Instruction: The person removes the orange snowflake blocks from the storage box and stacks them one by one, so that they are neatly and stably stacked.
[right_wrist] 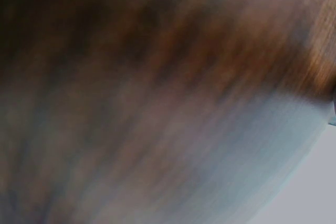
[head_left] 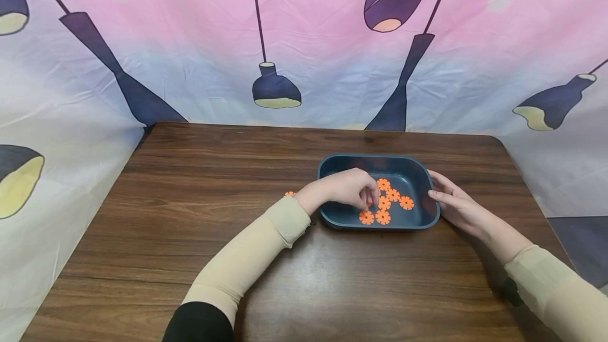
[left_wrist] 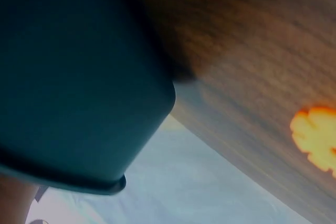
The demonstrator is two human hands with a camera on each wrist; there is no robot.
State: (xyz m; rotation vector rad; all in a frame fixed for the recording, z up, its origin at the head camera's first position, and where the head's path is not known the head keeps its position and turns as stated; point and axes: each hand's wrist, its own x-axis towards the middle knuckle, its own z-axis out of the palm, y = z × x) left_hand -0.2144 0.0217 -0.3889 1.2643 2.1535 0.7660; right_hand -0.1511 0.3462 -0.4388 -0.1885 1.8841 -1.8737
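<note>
A dark teal rectangular basin (head_left: 423,215) stands on the table, with several orange flower-shaped notched discs (head_left: 406,203) lying on its floor. My left hand (head_left: 351,186) reaches over the basin's left side, fingers bent down among the discs. A bit of orange shows by its fingertips, but whether they pinch a disc is unclear. At the basin's right end my right hand (head_left: 456,205) grips the wall, thumb over the rim and fingers outside. In the left wrist view the basin's outer wall (left_wrist: 79,77) fills the left side. The right wrist view is blurred.
One more orange disc (head_left: 289,193) lies on the wooden table (head_left: 190,183) left of the basin, partly hidden behind my left forearm; the left wrist view shows an orange disc (left_wrist: 317,137) too. A curtain with printed lamps (head_left: 323,57) hangs behind the table's far edge.
</note>
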